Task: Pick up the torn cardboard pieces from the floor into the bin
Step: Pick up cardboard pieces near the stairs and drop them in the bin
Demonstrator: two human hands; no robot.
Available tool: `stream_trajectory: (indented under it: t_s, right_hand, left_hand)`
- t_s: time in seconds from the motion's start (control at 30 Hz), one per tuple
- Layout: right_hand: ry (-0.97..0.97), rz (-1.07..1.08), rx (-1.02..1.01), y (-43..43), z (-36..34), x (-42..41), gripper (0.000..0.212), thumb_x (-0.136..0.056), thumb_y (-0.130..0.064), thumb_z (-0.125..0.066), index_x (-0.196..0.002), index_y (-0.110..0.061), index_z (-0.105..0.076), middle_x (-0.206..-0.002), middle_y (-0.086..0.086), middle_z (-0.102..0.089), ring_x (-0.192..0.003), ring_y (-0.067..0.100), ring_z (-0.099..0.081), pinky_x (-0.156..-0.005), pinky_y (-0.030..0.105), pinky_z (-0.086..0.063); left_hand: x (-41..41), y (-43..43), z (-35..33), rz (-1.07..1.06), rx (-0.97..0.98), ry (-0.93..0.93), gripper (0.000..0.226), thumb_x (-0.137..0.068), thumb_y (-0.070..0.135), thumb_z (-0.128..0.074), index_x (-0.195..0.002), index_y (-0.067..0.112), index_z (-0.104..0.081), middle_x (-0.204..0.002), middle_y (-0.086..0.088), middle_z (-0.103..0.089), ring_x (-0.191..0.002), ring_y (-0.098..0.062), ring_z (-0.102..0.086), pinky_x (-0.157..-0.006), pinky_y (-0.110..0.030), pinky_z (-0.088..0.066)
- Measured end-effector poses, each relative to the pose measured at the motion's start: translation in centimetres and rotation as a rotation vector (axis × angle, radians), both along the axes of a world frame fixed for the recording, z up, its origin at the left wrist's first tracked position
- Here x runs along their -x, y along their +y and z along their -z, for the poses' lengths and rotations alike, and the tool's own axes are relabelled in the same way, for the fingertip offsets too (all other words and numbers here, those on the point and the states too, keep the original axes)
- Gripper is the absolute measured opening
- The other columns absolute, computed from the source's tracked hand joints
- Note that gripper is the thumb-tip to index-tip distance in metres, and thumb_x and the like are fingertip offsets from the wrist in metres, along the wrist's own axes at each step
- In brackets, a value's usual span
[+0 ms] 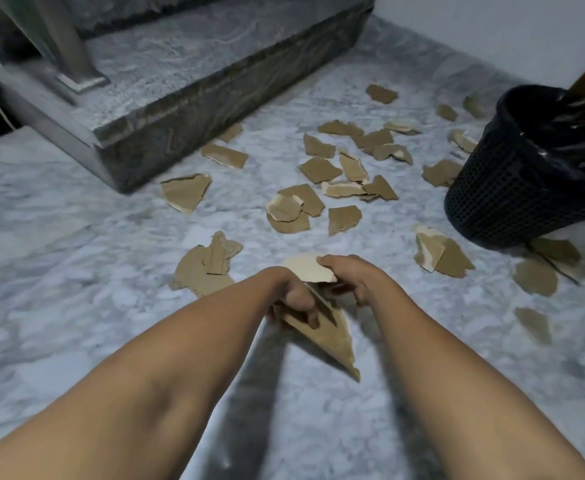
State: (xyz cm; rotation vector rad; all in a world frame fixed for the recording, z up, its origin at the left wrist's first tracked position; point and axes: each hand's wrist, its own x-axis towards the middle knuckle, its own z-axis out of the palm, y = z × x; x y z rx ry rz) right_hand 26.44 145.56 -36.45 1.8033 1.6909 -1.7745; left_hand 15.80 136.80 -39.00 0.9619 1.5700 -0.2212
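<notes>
Several torn brown cardboard pieces [298,206] lie scattered over the pale marble floor [76,244]. My left hand [296,297] is shut on a long pointed cardboard piece [332,337] held low in front of me. Just to its right, my right hand [351,277] pinches a pale curved cardboard piece [306,268], thumb on top. The two held pieces overlap between my hands. A black mesh bin [519,188] lined with a black bag stands at the far right, with more torn pieces around its base.
A grey stone step [187,109] juts in from the upper left, with a metal post [73,60] standing on it. A white wall runs behind the bin. A large cardboard scrap [201,271] lies just left of my hands.
</notes>
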Motion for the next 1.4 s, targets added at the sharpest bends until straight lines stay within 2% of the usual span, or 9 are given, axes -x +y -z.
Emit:
stream_trajectory:
  t_s: [0.13, 0.3, 0.5, 0.67, 0.77, 1.03, 1.2, 1.3, 1.4]
  right_hand:
    - [-0.032, -0.047, -0.009, -0.4, -0.3, 0.9, 0.038, -0.093, -0.042, -0.062, -0.112, -0.009, -0.065, -0.103, 0.011, -0.069, -0.076, 0.024, -0.065, -0.058, 0.028, -0.043]
    - [0.056, -0.08, -0.001, -0.1, 0.0, 2.7, 0.056, -0.079, -0.041, -0.079, -0.119, -0.004, -0.064, -0.108, 0.013, -0.073, -0.097, 0.03, -0.071, -0.078, 0.04, -0.056]
    - [0.446, 0.133, 0.187, -0.7, -1.0, 5.7, 0.038, -0.084, 0.001, -0.072, -0.12, 0.004, -0.062, -0.109, 0.022, -0.072, -0.088, 0.032, -0.073, -0.072, 0.046, -0.062]
    - [0.615, 0.324, 0.213, 1.5, -1.4, 4.7, 0.041, -0.083, -0.012, -0.076, -0.122, -0.005, -0.064, -0.108, 0.016, -0.074, -0.094, 0.03, -0.074, -0.083, 0.054, -0.058]
    - [0.601, 0.372, 0.163, 3.0, -0.9, 1.8, 0.039, -0.085, -0.013, -0.075, -0.121, -0.005, -0.062, -0.107, 0.015, -0.074, -0.094, 0.029, -0.074, -0.086, 0.053, -0.058]
    - [0.465, 0.496, 0.067, 4.9, 1.4, -6.5, 0.035, -0.087, -0.008, -0.073, -0.12, -0.005, -0.06, -0.108, 0.014, -0.072, -0.093, 0.031, -0.07, -0.086, 0.049, -0.057]
    - [0.438, 0.518, 0.079, 4.1, 2.1, -6.6, 0.027, -0.086, -0.005, -0.073, -0.111, -0.003, -0.063, -0.102, 0.015, -0.072, -0.082, 0.029, -0.07, -0.068, 0.041, -0.057]
    - [0.435, 0.498, 0.1, 3.4, 2.2, -5.4, 0.03, -0.088, -0.005, -0.071, -0.117, 0.001, -0.062, -0.109, 0.019, -0.071, -0.092, 0.034, -0.071, -0.083, 0.05, -0.058]
    - [0.437, 0.427, 0.147, 2.3, 2.0, -4.1, 0.022, -0.092, -0.006, -0.066, -0.113, -0.004, -0.06, -0.111, 0.02, -0.07, -0.096, 0.036, -0.07, -0.086, 0.054, -0.056]
  left_hand:
    - [-0.1, -0.5, -0.4, -0.063, -0.107, -0.029, 0.037, -0.091, 0.035, -0.059, -0.119, 0.01, -0.061, -0.108, -0.012, -0.07, -0.081, -0.026, -0.066, -0.07, -0.032, -0.052]
    - [1.3, -2.5, -0.9, -0.132, -0.25, 0.067, 0.026, -0.089, 0.042, -0.063, -0.083, 0.018, -0.058, -0.075, 0.001, -0.056, -0.064, -0.018, -0.057, -0.063, -0.028, -0.047]
    - [4.8, -4.3, -1.1, -0.224, -0.467, 0.238, 0.044, -0.09, 0.042, -0.063, -0.125, 0.016, -0.06, -0.116, -0.008, -0.065, -0.101, -0.027, -0.06, -0.093, -0.036, -0.049]
    - [8.8, -5.9, -0.9, -0.568, -0.486, 0.683, 0.056, -0.088, 0.063, -0.054, -0.112, 0.013, -0.061, -0.122, -0.01, -0.05, -0.114, -0.035, -0.05, -0.089, -0.043, -0.044]
    - [10.1, -6.2, 1.0, -0.595, -0.365, 0.731, 0.065, -0.081, 0.067, -0.057, -0.121, 0.015, -0.06, -0.123, -0.008, -0.048, -0.12, -0.035, -0.044, -0.096, -0.046, -0.042]
    - [8.0, -4.1, 0.6, -0.447, -0.496, 0.929, 0.021, -0.08, 0.02, -0.053, -0.101, 0.021, -0.053, -0.107, -0.006, -0.056, -0.109, -0.032, -0.043, -0.086, -0.046, -0.032]
    - [7.7, -2.0, -1.0, -0.619, -0.617, 0.48, 0.058, -0.082, 0.011, -0.061, -0.137, 0.013, -0.041, -0.114, -0.013, -0.063, -0.104, -0.033, -0.059, -0.087, -0.041, -0.05]
    - [9.4, -2.5, -2.4, -0.513, -0.283, 0.34, 0.022, -0.082, 0.011, -0.061, -0.102, 0.001, -0.064, -0.098, -0.015, -0.065, -0.089, -0.033, -0.064, -0.068, -0.035, -0.051]
    - [11.3, -4.4, -1.3, -0.289, -0.003, 0.406, 0.041, -0.082, 0.023, -0.062, -0.118, 0.003, -0.06, -0.106, -0.012, -0.058, -0.107, -0.035, -0.06, -0.077, -0.035, -0.054]
